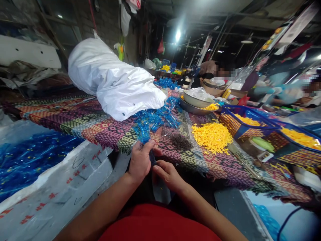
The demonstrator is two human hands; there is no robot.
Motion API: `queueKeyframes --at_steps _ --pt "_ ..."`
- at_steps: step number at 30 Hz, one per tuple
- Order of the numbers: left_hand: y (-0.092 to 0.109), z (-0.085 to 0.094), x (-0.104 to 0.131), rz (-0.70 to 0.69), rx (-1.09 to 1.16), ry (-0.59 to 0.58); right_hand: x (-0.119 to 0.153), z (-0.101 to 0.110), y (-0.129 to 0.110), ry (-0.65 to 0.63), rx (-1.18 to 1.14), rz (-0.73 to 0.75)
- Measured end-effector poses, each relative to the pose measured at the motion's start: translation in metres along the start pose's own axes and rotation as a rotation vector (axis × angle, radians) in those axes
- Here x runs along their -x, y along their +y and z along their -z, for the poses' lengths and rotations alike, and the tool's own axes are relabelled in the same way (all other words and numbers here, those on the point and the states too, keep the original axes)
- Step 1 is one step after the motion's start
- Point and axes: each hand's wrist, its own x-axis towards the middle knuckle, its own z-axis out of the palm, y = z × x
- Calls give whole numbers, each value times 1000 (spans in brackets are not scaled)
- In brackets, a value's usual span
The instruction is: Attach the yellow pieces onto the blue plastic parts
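Note:
At the table's front edge my left hand [140,160] is closed, with a clear blue plastic piece [142,133] standing out beyond its thumb and fingers. My right hand [170,174] is just to the right and lower, fingers curled with thumb and forefinger together at a dark item [151,160] between the hands. What that dark item is, I cannot make out. Beyond my hands lies a heap of more clear blue plastic pieces [163,118], partly under a big white sack [130,90]. A small pile of dark bits [181,142] and a heap of yellow pieces [212,136] lie to the right.
A patterned cloth [100,127] covers the table. Metal bowls [198,106] and blue baskets [248,122] of yellow pieces stand at right. Foam boxes [82,174] with blue pieces flank me below. Other people [283,93] sit farther back.

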Motion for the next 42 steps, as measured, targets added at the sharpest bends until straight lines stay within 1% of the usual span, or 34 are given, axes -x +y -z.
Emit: queueKeyframes --at_steps 4,9,12,15,17,19,21,23,24,26,27,29,31,34,37,40,42 --pt "5 1 -1 -24 -27 -22 0 -3 1 17 17 52" --pt "6 2 7 41 -24 -159 -1 -3 5 74 47 104" --pt "4 0 12 1 -60 -152 -1 -6 10 63 -30 98" --pt "5 0 16 -36 -176 -186 1 -13 15 58 -139 104" --pt "9 3 19 -66 -309 -229 3 -15 18 54 -141 137" --pt "12 8 22 -90 -430 -278 4 -12 20 36 -71 179" --pt "16 14 23 -96 -506 -328 5 -3 19 17 48 228" --pt "18 20 24 -113 -573 -372 7 11 12 55 113 272" --pt "17 21 24 -144 -608 -398 8 18 6 100 125 303" --pt "15 22 26 -228 -653 -489 10 30 -12 205 159 389" --pt "13 21 27 -272 -659 -547 11 34 -23 238 216 453" --pt "6 19 30 -354 -664 -639 14 39 -46 248 367 586" --pt "0 17 32 -427 -699 -672 15 39 -65 220 500 712" --pt "-4 15 34 -484 -730 -737 17 35 -80 197 665 836" --pt "-4 14 35 -462 -669 -795 15 31 -74 256 728 849" --pt "-5 15 36 -337 -632 -761 8 27 -60 348 699 791" --pt "-7 15 37 -261 -626 -742 4 25 -51 372 707 753"
